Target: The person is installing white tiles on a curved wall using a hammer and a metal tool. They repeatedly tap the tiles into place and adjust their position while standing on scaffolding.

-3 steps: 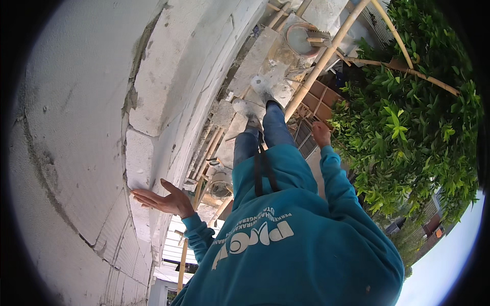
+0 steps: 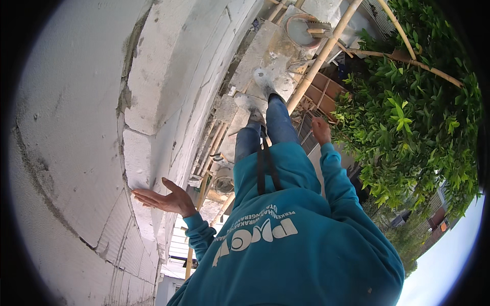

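Observation:
My left hand (image 2: 166, 199) is open, its fingers stretched out and its thumb apart, against the pale block wall (image 2: 140, 158) near its edge. It holds nothing. At my right side hangs my right hand (image 2: 321, 130), fingers curled in, with no object showing in it. Its nearest neighbours are the bamboo pole (image 2: 326, 56) and the leafy green tree (image 2: 403, 132). Grey mortar joints run between the wall's large blocks, with rough mortar along one crack (image 2: 124, 97).
I stand on dusty scaffold boards (image 2: 263, 48) beside the wall. Ahead, a round tub (image 2: 298, 38) of grey mix has a toothed trowel (image 2: 319, 29) on its rim. Another bucket (image 2: 223, 184) sits lower, past my left arm. Bamboo poles border the right side, with a drop beyond.
The view has shifted slightly, so the tub and my feet appear a little higher. My left hand stays at the wall and my right hand stays curled.

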`<action>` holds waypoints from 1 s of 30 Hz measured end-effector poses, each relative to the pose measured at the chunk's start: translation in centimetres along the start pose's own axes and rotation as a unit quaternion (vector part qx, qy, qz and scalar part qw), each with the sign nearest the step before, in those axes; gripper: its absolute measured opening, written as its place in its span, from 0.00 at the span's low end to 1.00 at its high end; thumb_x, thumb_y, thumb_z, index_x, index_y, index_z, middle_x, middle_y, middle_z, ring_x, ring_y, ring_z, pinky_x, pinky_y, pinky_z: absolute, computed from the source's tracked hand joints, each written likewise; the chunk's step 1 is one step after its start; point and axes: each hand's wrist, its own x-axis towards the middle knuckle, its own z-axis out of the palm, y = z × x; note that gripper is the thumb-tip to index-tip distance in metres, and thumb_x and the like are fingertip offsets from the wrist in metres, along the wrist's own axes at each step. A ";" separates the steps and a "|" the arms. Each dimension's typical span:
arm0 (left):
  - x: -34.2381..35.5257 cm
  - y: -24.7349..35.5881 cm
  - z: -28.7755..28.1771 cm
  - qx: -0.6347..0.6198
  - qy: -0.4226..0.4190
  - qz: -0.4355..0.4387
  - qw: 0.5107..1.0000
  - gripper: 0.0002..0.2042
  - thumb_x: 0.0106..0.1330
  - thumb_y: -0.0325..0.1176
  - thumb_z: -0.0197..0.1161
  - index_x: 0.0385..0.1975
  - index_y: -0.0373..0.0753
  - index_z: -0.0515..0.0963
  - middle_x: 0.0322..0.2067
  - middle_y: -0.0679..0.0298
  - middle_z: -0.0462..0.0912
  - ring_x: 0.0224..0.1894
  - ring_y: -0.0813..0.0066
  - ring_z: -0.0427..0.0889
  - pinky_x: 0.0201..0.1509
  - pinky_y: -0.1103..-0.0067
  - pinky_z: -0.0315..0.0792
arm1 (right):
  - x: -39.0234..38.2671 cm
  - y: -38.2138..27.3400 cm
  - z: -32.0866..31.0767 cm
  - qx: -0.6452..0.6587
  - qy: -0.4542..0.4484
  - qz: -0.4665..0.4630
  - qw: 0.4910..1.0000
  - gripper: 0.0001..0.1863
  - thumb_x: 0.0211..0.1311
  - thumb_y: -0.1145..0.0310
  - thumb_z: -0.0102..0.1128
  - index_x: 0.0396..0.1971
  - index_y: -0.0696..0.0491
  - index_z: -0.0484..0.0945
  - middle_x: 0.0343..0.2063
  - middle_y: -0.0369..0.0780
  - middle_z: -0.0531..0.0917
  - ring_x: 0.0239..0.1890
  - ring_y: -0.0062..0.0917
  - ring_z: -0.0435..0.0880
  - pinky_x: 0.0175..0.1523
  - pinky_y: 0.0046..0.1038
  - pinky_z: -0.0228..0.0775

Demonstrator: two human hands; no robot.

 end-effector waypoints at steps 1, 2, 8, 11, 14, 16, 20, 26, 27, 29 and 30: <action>0.1 -0.1 0.0 0.006 -0.002 0.008 1.000 0.40 0.66 0.53 0.55 0.72 0.42 0.46 0.71 0.54 0.51 0.74 0.53 0.47 0.74 0.51 0.41 | -0.8 -0.1 0.4 0.007 -0.001 -0.017 1.000 0.15 0.61 0.60 0.56 0.42 0.52 0.82 0.41 0.46 0.84 0.47 0.38 0.83 0.53 0.34 0.74; 0.1 -0.3 0.2 0.009 -0.004 0.015 1.000 0.40 0.66 0.54 0.55 0.72 0.42 0.46 0.71 0.54 0.51 0.74 0.53 0.47 0.74 0.52 0.41 | -1.1 0.0 0.8 0.013 -0.001 -0.035 0.999 0.15 0.61 0.60 0.57 0.42 0.52 0.82 0.41 0.46 0.84 0.47 0.37 0.84 0.52 0.33 0.74; -0.3 -1.4 1.1 0.039 -0.001 0.052 0.998 0.41 0.66 0.58 0.52 0.72 0.42 0.45 0.71 0.52 0.51 0.73 0.51 0.49 0.73 0.52 0.46 | -0.1 1.0 2.1 0.026 0.006 -0.029 0.999 0.15 0.62 0.60 0.57 0.43 0.53 0.81 0.40 0.46 0.85 0.46 0.36 0.84 0.51 0.33 0.74; -0.2 -1.2 0.9 0.042 -0.013 0.048 0.998 0.41 0.66 0.58 0.51 0.72 0.42 0.45 0.71 0.51 0.51 0.73 0.50 0.50 0.72 0.52 0.50 | 1.9 2.6 3.2 0.027 0.039 -0.068 0.997 0.16 0.64 0.59 0.57 0.43 0.55 0.81 0.35 0.43 0.84 0.38 0.28 0.84 0.43 0.29 0.75; -0.2 -1.1 0.8 0.059 -0.023 0.057 0.996 0.41 0.67 0.63 0.47 0.72 0.41 0.46 0.71 0.49 0.49 0.72 0.48 0.50 0.72 0.51 0.53 | 4.8 4.6 5.0 0.039 0.042 -0.043 0.997 0.15 0.65 0.61 0.57 0.43 0.56 0.80 0.32 0.42 0.84 0.35 0.24 0.84 0.41 0.28 0.76; -0.1 -1.0 0.8 0.084 -0.034 0.060 0.994 0.42 0.66 0.63 0.46 0.72 0.40 0.44 0.71 0.48 0.48 0.72 0.49 0.50 0.72 0.52 0.53 | 6.7 6.2 6.0 0.056 0.034 -0.014 0.998 0.14 0.64 0.64 0.57 0.44 0.56 0.80 0.33 0.42 0.85 0.36 0.24 0.84 0.42 0.28 0.76; 0.0 -1.8 0.4 0.156 -0.065 0.079 0.982 0.42 0.66 0.63 0.46 0.72 0.42 0.41 0.69 0.46 0.50 0.69 0.46 0.56 0.69 0.51 0.59 | 9.1 9.4 9.7 0.100 0.029 0.052 0.993 0.13 0.62 0.67 0.56 0.45 0.55 0.80 0.33 0.42 0.85 0.37 0.24 0.85 0.44 0.29 0.76; 1.0 -4.0 -0.8 0.182 -0.124 0.075 0.973 0.35 0.70 0.47 0.49 0.72 0.41 0.45 0.66 0.45 0.61 0.60 0.42 0.71 0.62 0.50 0.68 | 10.0 17.5 18.4 0.051 -0.045 0.208 0.976 0.17 0.54 0.64 0.56 0.44 0.48 0.81 0.41 0.49 0.84 0.48 0.44 0.82 0.54 0.40 0.73; 2.3 -4.6 -1.7 0.226 -0.116 0.017 0.967 0.34 0.69 0.44 0.50 0.72 0.46 0.45 0.68 0.49 0.58 0.60 0.43 0.72 0.61 0.52 0.70 | 8.4 18.3 20.3 0.055 -0.059 0.219 0.972 0.17 0.54 0.64 0.56 0.44 0.47 0.81 0.41 0.49 0.84 0.48 0.43 0.82 0.54 0.40 0.73; 3.1 -3.2 -1.9 0.252 -0.107 0.005 0.962 0.34 0.69 0.44 0.51 0.72 0.45 0.45 0.68 0.49 0.58 0.60 0.43 0.71 0.61 0.52 0.70 | 6.9 20.5 24.5 0.060 -0.084 0.225 0.969 0.17 0.54 0.63 0.56 0.44 0.47 0.81 0.41 0.49 0.84 0.48 0.43 0.82 0.54 0.39 0.73; 3.4 -2.3 -1.9 0.260 -0.107 0.015 0.959 0.34 0.69 0.44 0.51 0.72 0.45 0.45 0.68 0.49 0.58 0.60 0.43 0.71 0.61 0.52 0.70 | 7.0 21.8 27.1 0.055 -0.118 0.289 0.948 0.17 0.53 0.63 0.57 0.44 0.47 0.81 0.40 0.47 0.85 0.48 0.42 0.82 0.54 0.38 0.73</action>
